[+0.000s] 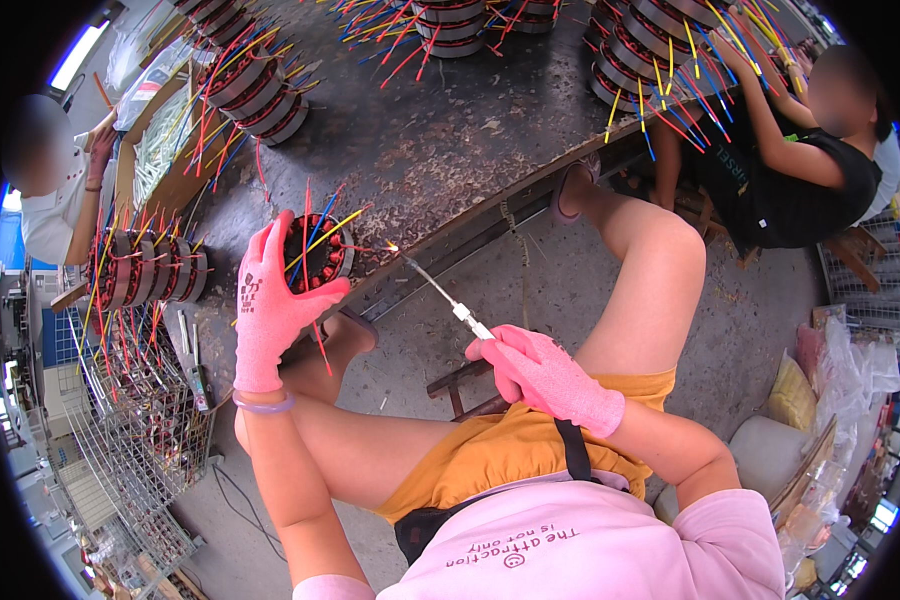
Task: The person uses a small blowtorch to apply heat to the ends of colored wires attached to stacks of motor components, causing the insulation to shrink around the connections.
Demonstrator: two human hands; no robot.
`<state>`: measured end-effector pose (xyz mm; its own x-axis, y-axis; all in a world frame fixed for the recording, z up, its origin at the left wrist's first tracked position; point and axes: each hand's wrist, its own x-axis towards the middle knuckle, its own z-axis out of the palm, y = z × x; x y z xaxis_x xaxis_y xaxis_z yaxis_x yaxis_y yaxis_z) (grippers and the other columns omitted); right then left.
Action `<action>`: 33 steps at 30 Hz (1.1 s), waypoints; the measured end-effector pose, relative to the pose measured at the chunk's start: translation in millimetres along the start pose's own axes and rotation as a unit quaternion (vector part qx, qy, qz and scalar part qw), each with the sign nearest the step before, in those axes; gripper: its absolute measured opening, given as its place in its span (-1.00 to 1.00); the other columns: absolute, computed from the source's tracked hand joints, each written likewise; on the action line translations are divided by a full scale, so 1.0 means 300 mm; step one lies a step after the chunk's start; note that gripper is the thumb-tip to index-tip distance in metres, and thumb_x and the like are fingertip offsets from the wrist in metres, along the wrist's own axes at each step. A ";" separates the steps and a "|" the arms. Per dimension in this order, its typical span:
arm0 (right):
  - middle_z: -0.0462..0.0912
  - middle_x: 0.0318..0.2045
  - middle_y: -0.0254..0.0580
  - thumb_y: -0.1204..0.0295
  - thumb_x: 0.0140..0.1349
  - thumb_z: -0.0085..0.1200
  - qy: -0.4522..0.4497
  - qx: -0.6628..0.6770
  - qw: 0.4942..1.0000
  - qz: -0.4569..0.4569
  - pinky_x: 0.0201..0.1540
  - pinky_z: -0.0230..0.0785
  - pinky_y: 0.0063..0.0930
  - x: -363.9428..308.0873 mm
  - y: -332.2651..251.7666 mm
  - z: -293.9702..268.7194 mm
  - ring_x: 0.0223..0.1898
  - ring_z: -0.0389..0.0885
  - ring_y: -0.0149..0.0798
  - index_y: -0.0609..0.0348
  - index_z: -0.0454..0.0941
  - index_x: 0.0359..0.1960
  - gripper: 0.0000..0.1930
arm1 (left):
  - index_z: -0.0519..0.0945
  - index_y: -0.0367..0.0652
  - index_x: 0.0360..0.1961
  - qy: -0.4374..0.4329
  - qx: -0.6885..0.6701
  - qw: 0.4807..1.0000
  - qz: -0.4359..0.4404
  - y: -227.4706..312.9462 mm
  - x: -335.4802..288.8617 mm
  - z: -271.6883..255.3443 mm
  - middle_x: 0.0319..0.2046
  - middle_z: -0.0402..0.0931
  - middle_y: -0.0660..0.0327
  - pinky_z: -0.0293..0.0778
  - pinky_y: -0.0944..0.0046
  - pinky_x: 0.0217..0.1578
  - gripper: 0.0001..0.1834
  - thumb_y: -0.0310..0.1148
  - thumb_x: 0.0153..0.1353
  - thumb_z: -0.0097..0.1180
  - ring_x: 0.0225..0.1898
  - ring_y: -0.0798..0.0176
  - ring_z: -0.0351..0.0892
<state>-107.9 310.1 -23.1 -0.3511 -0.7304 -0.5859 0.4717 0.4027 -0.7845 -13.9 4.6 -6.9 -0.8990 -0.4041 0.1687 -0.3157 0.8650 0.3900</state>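
My left hand (275,290), in a pink glove, is wrapped around the side of a motor stator (327,262) at the table's near edge. Its thumb lies across the front, below red, blue and yellow wires (322,238) that stick out of the core. In my pink-gloved right hand (550,378) is a thin metal-rod tool (435,287) with a white section near the grip; its exact kind is unclear. The rod points up and left, its tip close to a small yellow-and-white wire end (393,248) beside the stator. Whether they touch I cannot tell.
Stacks of wired stators stand on the dark worn table (410,130), at back left (255,95) and right (650,50). Another stack (150,268) lies at left above a wire basket (135,440). People sit at far left and right. A cardboard box (155,150) holds white strips.
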 end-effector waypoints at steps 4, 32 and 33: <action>0.40 -0.69 -0.41 0.15 0.41 -0.08 0.002 0.000 1.000 0.023 -0.65 -0.03 -0.61 -0.009 -0.022 0.005 -0.75 0.14 -0.58 0.17 0.55 -0.07 -0.65 | 0.33 -0.32 0.30 0.001 -0.003 1.000 -0.002 -0.006 -0.005 0.002 0.11 0.43 -0.04 0.43 0.09 0.14 0.02 -0.30 -0.27 0.51 0.11 -0.08 0.50; 0.40 -0.68 -0.41 0.12 0.43 -0.10 -0.004 -0.029 0.999 0.015 -0.64 -0.03 -0.61 -0.006 -0.034 0.015 -0.73 0.13 -0.57 0.12 0.56 -0.07 -0.65 | 0.48 -0.14 0.21 -0.019 0.000 0.997 0.074 0.012 0.008 -0.029 0.13 0.45 0.01 0.30 -0.04 0.22 -0.08 -0.26 -0.34 0.50 0.13 -0.13 0.39; 0.40 -0.68 -0.41 0.12 0.43 -0.10 -0.004 -0.032 0.999 0.016 -0.64 -0.03 -0.61 -0.007 -0.037 0.016 -0.73 0.13 -0.57 0.13 0.55 -0.07 -0.65 | 0.48 -0.13 0.21 -0.020 0.001 0.997 0.072 0.011 0.009 -0.029 0.12 0.45 0.00 0.31 -0.02 0.21 -0.08 -0.26 -0.35 0.50 0.13 -0.12 0.39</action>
<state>-108.5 304.5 -12.3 -0.3304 -0.7200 -0.6103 0.4301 0.4608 -0.7763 -14.8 3.8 2.9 -0.9463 -0.2641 0.1862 -0.1838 0.9139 0.3621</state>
